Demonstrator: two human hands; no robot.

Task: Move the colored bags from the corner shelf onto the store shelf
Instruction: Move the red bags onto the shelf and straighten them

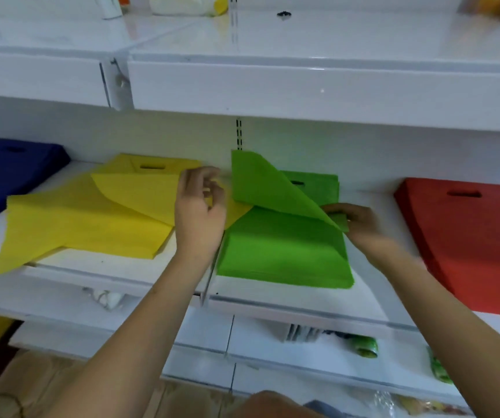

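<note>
Both forearms reach up to a white store shelf (140, 267) where flat bags lie in stacks. The right hand (355, 223), fingers curled, pinches the corner of the top green bag (268, 188), peeling it up off the green stack (285, 251). The left hand (199, 211) curls its fingers at the edge of a folded-over yellow bag (140, 194); whether it grips is unclear. Blue bags (10, 170) and red bags (468, 242) lie on the same shelf at either end.

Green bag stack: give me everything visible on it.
The green bag stack lies flat on the white shelf, between the yellow stack and the red stack. It looks like thin non-woven fabric, with a die-cut handle slot near the back edge. Its top bag is peeled up and folded back; the right hand pinches that bag's corner.
</note>
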